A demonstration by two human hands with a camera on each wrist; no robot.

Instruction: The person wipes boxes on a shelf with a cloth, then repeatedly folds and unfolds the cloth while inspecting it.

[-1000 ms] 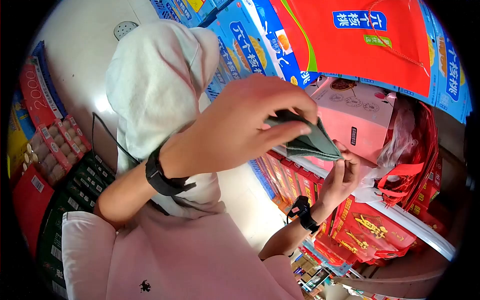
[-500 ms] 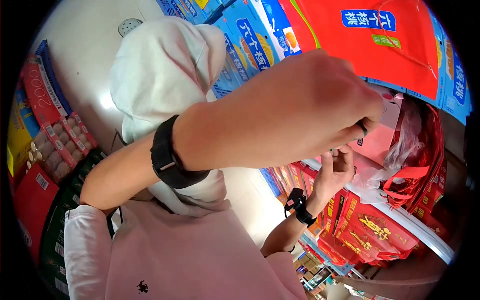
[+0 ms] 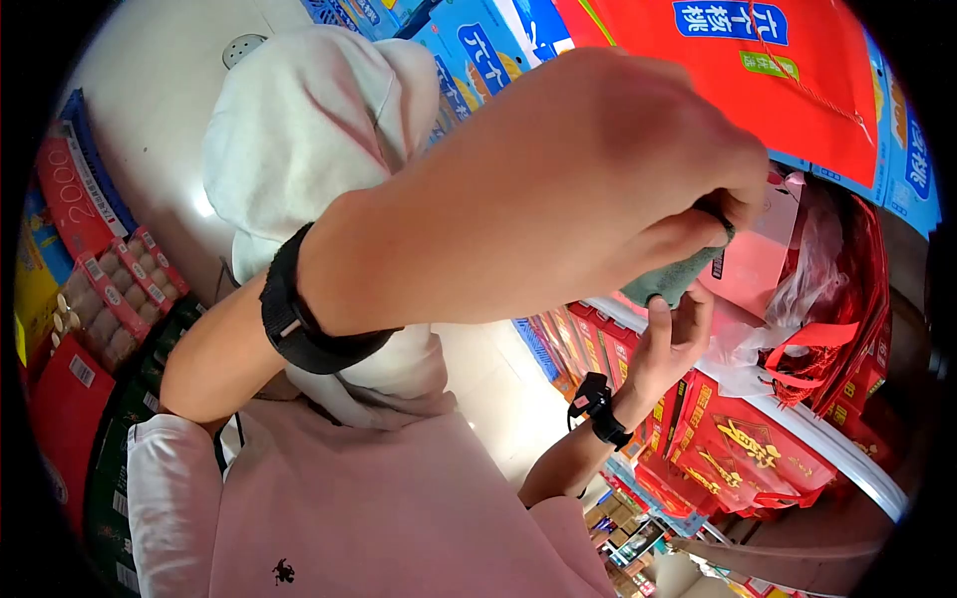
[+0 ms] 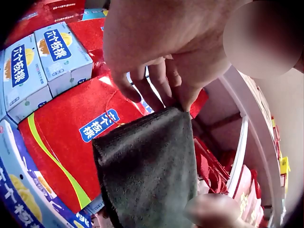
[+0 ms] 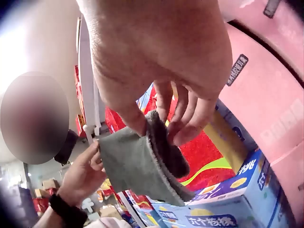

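Observation:
A folded grey-green cloth (image 3: 673,279) (image 4: 147,166) (image 5: 135,154) hangs between the two hands. My left hand (image 3: 648,149) (image 4: 166,38) (image 5: 85,175) reaches over from the left and pinches one corner between thumb and fingertips; its back hides part of the cloth in the head view. Lower down, my right hand (image 3: 666,344) (image 5: 161,57) pinches another edge, thumb on one side and bent fingers on the other. Layers of the fold stand slightly apart in the right wrist view. A blurred patch covers part of the right hand in the left wrist view.
Beyond the hands are a big red bag (image 3: 698,80), blue drink boxes (image 3: 478,60), a pink box (image 3: 748,274) and clear plastic (image 3: 807,269). A white shelf rail (image 3: 837,453) runs past red gift boxes (image 3: 738,439). Egg trays (image 3: 115,289) lie far left.
Since one second ago my left hand has moved right, over the cloth. The cloth, almost hidden half a second ago, shows again below its fingers. My right hand has shifted slightly left.

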